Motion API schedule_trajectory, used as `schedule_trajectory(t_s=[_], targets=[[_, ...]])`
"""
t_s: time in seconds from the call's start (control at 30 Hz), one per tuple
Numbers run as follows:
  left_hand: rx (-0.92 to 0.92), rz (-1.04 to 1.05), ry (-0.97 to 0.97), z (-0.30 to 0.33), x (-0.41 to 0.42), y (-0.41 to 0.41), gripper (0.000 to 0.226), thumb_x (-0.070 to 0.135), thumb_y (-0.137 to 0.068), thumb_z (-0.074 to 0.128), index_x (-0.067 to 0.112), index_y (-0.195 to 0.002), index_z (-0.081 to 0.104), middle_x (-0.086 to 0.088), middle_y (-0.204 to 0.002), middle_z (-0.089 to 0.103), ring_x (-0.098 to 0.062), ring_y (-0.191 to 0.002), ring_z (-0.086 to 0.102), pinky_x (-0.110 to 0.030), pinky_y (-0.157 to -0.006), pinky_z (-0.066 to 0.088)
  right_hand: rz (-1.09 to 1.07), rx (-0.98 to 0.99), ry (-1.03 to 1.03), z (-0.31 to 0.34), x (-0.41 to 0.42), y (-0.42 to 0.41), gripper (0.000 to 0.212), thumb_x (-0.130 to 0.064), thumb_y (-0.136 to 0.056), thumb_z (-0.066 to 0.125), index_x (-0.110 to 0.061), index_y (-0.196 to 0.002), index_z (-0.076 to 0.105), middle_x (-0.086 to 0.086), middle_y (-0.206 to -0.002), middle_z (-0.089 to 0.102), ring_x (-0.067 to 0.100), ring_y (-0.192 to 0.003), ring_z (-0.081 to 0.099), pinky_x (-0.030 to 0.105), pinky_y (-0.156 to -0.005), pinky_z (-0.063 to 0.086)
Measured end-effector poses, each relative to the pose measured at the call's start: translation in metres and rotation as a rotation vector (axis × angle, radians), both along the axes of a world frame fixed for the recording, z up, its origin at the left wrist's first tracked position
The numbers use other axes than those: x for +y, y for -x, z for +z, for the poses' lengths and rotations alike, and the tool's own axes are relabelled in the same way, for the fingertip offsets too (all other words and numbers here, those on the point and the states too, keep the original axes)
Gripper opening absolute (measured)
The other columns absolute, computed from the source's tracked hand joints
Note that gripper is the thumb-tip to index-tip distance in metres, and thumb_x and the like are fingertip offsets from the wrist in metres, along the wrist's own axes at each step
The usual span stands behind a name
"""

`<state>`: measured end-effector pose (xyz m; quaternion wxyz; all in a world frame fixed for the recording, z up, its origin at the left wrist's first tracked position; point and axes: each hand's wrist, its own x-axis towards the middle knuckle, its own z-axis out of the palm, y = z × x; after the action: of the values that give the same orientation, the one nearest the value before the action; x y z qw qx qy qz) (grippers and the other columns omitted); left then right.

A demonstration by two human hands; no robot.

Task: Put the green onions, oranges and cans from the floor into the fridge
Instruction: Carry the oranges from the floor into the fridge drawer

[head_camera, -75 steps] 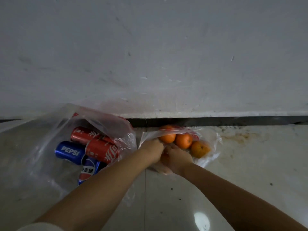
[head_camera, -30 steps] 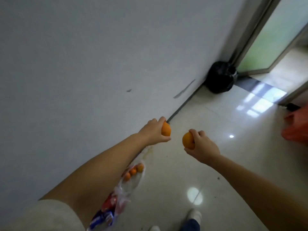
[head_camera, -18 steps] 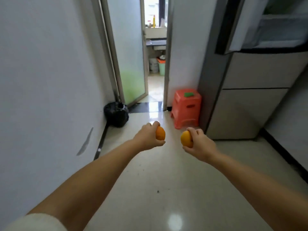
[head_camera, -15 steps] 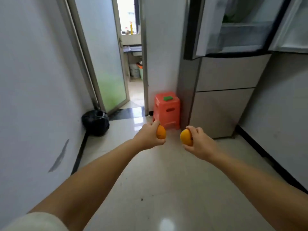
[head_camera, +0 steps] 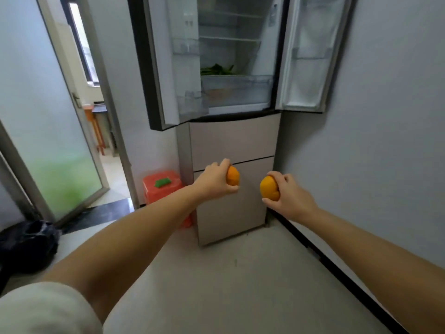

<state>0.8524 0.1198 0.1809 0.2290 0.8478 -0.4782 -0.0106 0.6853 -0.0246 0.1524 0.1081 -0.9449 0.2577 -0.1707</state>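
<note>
My left hand (head_camera: 215, 180) grips an orange (head_camera: 233, 175) and my right hand (head_camera: 287, 196) grips another orange (head_camera: 268, 188). Both are held out in front of the fridge's lower drawers (head_camera: 231, 143). The fridge (head_camera: 231, 56) stands ahead with both upper doors swung open. Green onions (head_camera: 216, 69) lie on a shelf inside, above a clear drawer (head_camera: 237, 89). The cans and the bags on the floor are out of view.
An orange plastic stool (head_camera: 160, 186) with a green item on top stands left of the fridge. A black bag (head_camera: 26, 244) sits on the floor at the left by a frosted glass door (head_camera: 48, 141). A wall (head_camera: 385, 141) runs along the right.
I took one orange in each hand from the bag on the floor, then turned from the wall toward the fridge. The open fridge now fills the view ahead and is closer.
</note>
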Motion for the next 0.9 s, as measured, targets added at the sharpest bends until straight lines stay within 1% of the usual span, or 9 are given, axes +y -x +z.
schedule_trajectory(t_s=[0.1, 0.2, 0.3, 0.4, 0.5, 0.6, 0.7, 0.8, 0.9], targets=[[-0.032, -0.019, 0.041, 0.02, -0.058, -0.029, 0.056, 0.038, -0.078, 0.07, 0.016, -0.121, 0.041, -0.017, -0.116, 0.05, -0.034, -0.105, 0.05, -0.041, -0.086, 0.045, 0.01, -0.022, 0.058, 0.019, -0.05, -0.03, 0.069, -0.047, -0.082, 0.064, -0.029, -0.14, 0.029, 0.009, -0.129, 0.042, 0.032, -0.107, 0.056, 0.037, -0.08, 0.047], [-0.062, -0.034, 0.089, 0.036, -0.12, -0.067, 0.057, 0.037, -0.078, 0.07, 0.016, -0.122, 0.041, -0.016, -0.117, 0.051, -0.033, -0.106, 0.05, -0.041, -0.087, 0.044, -0.012, -0.059, 0.128, 0.044, -0.106, -0.072, 0.069, -0.047, -0.083, 0.064, -0.028, -0.14, 0.029, 0.01, -0.129, 0.041, 0.033, -0.107, 0.056, 0.038, -0.079, 0.047], [-0.062, -0.051, 0.138, 0.057, -0.186, -0.111, 0.059, 0.038, -0.076, 0.072, 0.019, -0.123, 0.041, -0.012, -0.116, 0.05, -0.028, -0.103, 0.052, -0.038, -0.084, 0.045, -0.055, -0.113, 0.153, 0.071, -0.169, -0.119, 0.07, -0.047, -0.082, 0.064, -0.028, -0.139, 0.03, 0.011, -0.129, 0.042, 0.034, -0.106, 0.057, 0.038, -0.078, 0.047], [-0.069, -0.069, 0.151, 0.086, -0.25, -0.154, 0.06, 0.041, -0.076, 0.072, 0.021, -0.123, 0.04, -0.01, -0.116, 0.051, -0.026, -0.102, 0.052, -0.039, -0.083, 0.047, -0.065, -0.117, 0.169, 0.103, -0.232, -0.167, 0.071, -0.048, -0.082, 0.063, -0.029, -0.14, 0.028, 0.01, -0.131, 0.041, 0.033, -0.106, 0.057, 0.034, -0.075, 0.044], [-0.084, -0.078, 0.175, 0.108, -0.307, -0.19, 0.055, 0.038, -0.077, 0.071, 0.02, -0.12, 0.041, -0.011, -0.114, 0.051, -0.026, -0.101, 0.052, -0.039, -0.082, 0.046, -0.064, -0.173, 0.168, 0.127, -0.288, -0.206, 0.069, -0.047, -0.082, 0.064, -0.03, -0.138, 0.029, 0.01, -0.13, 0.042, 0.033, -0.103, 0.058, 0.038, -0.077, 0.048], [-0.099, -0.065, 0.183, 0.118, -0.352, -0.224, 0.055, 0.038, -0.078, 0.071, 0.02, -0.12, 0.041, -0.011, -0.113, 0.05, -0.025, -0.101, 0.05, -0.036, -0.08, 0.044, -0.039, -0.213, 0.164, 0.138, -0.338, -0.247, 0.068, -0.047, -0.081, 0.065, -0.029, -0.136, 0.031, 0.011, -0.125, 0.044, 0.033, -0.101, 0.058, 0.04, -0.078, 0.051], [-0.166, -0.033, 0.141, 0.125, -0.393, -0.268, 0.057, 0.039, -0.077, 0.071, 0.017, -0.12, 0.041, -0.014, -0.115, 0.051, -0.029, -0.105, 0.05, -0.04, -0.086, 0.046, 0.004, -0.224, 0.171, 0.15, -0.39, -0.298, 0.069, -0.048, -0.08, 0.066, -0.029, -0.137, 0.03, 0.011, -0.126, 0.044, 0.034, -0.103, 0.057, 0.041, -0.08, 0.051], [-0.19, 0.029, 0.186, 0.139, -0.43, -0.32, 0.058, 0.04, -0.074, 0.071, 0.017, -0.117, 0.041, -0.013, -0.114, 0.054, -0.031, -0.104, 0.053, -0.044, -0.088, 0.049, 0.07, -0.267, 0.185, 0.168, -0.44, -0.358, 0.069, -0.048, -0.081, 0.066, -0.029, -0.137, 0.03, 0.013, -0.128, 0.044, 0.035, -0.105, 0.056, 0.042, -0.083, 0.049], [-0.22, 0.104, 0.241, 0.157, -0.466, -0.366, 0.06, 0.039, -0.074, 0.073, 0.017, -0.12, 0.04, -0.011, -0.114, 0.052, -0.027, -0.103, 0.053, -0.04, -0.083, 0.047, 0.18, -0.332, 0.184, 0.184, -0.482, -0.416, 0.068, -0.047, -0.08, 0.066, -0.03, -0.136, 0.031, 0.012, -0.128, 0.044, 0.033, -0.103, 0.057, 0.042, -0.082, 0.049]])
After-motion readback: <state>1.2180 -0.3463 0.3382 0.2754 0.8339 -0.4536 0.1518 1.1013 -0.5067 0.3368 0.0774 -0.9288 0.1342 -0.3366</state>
